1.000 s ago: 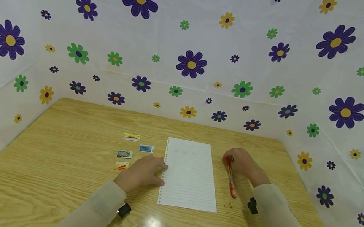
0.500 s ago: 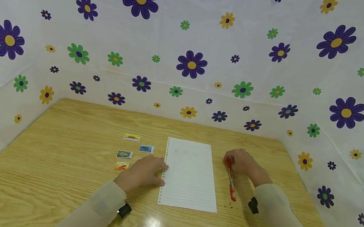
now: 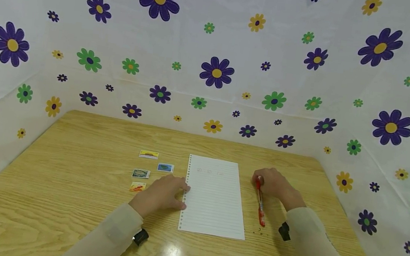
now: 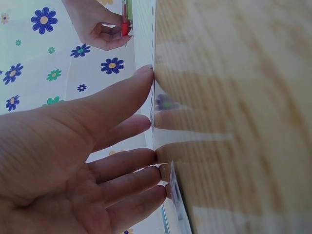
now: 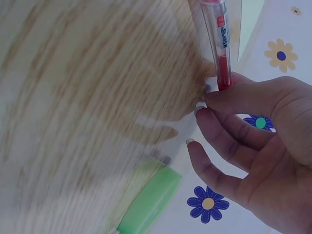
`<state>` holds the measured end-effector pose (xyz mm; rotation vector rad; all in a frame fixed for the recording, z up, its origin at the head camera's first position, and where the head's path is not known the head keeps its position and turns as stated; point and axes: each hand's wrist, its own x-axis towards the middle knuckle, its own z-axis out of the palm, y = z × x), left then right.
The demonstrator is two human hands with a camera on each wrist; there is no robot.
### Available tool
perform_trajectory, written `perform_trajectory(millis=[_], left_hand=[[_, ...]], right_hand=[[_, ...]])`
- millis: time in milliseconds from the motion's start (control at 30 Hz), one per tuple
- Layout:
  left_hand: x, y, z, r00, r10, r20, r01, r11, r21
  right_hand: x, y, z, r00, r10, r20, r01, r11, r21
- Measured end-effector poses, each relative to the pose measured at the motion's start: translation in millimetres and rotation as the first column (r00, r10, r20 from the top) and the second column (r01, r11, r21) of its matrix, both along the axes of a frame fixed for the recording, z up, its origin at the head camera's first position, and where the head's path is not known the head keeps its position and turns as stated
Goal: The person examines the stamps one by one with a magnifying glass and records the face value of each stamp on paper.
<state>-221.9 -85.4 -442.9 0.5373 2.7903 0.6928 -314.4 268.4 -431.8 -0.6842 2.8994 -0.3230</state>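
My right hand pinches the red end of a clear-barrelled red pen between thumb and fingers, just right of the lined sheet. The pen slants toward me, and in the right wrist view its red ink shows through the barrel. With fingers extended, my left hand rests at the punched left edge of the lined paper. Thumb and fingertips touch down there, seen also in the left wrist view. Faint marks run along the top of the sheet, too small to read.
Several small picture stamps lie left of the paper, one close by my left hand. A light green object sits on the table beyond my right hand. Dark crumbs lie near the pen. Flowered white cloth walls the table.
The pen's near end has swung slightly toward me, and my right hand has shifted a little to the right. My left hand and the paper have stayed put.
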Motion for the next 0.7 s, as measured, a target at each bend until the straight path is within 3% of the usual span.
perform_trajectory(millis=[700], left_hand=[[-0.6, -2.7, -3.3, 1.0, 0.002, 0.007, -0.002, 1.0, 0.008]], right_hand=[[2.6, -2.9, 3.7, 0.998, -0.044, 0.054, 0.044, 0.999, 0.015]])
